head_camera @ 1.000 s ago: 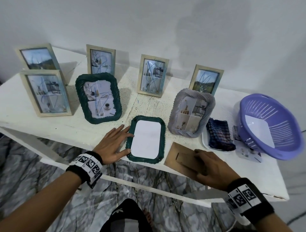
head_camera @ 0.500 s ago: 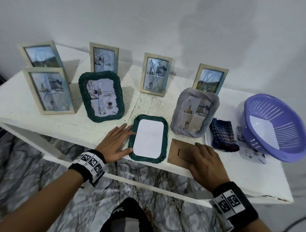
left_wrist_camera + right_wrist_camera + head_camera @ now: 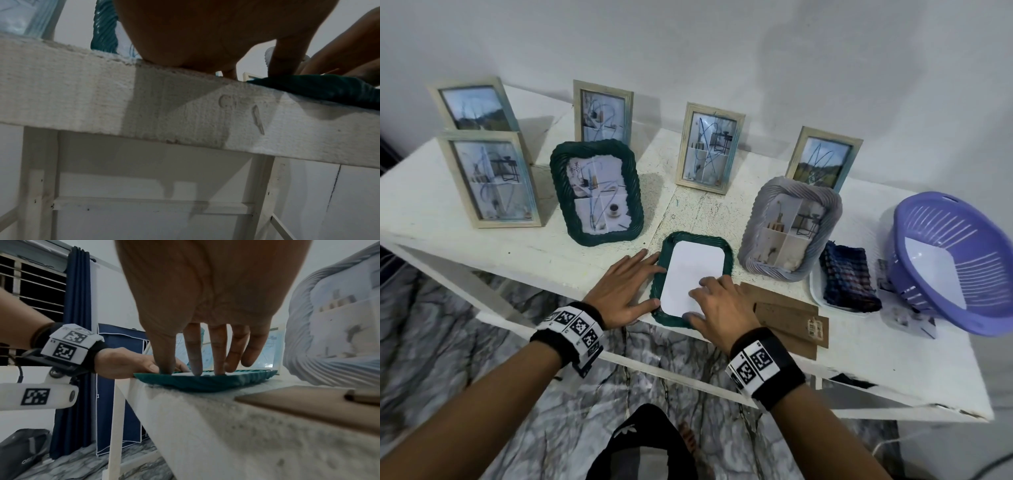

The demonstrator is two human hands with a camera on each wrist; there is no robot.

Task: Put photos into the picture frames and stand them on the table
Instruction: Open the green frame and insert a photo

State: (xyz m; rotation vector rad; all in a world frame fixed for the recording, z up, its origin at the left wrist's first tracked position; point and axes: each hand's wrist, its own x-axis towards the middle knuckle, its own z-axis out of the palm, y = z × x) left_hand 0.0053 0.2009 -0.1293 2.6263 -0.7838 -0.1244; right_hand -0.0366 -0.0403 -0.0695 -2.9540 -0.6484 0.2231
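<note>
Head view, nearest you: your right hand [image 3: 717, 306] lies with straight fingers on the white photo back [image 3: 690, 277] seated in the green frame [image 3: 666, 308], which lies face down at the table [image 3: 859, 359] front edge; it grips nothing. The right wrist view shows the thumb and two fingertips [image 3: 195, 368] pressing down while the other fingers hover. Your left hand [image 3: 625, 291] is flat and open too, fingers along the frame's left rim, thumb at its near corner — steadying, not clutching. Just to the right, the brown backing board [image 3: 784, 308] with its stand lies flat on the table, touching nothing you hold. My guess at the risk: the frame's near edge sits right on the table lip, so a hard press there could tip it or slide it off; and if the photo sits crooked, the board will likely not seat. Farther back stand the grey frame [image 3: 787, 228], another green frame [image 3: 597, 193] and five pale wooden ones, all filled; the purple basket [image 3: 948, 260] sits far right. Compared with half a second ago, your right hand has left the backing board and crossed onto the photo — the left has not moved.
</note>
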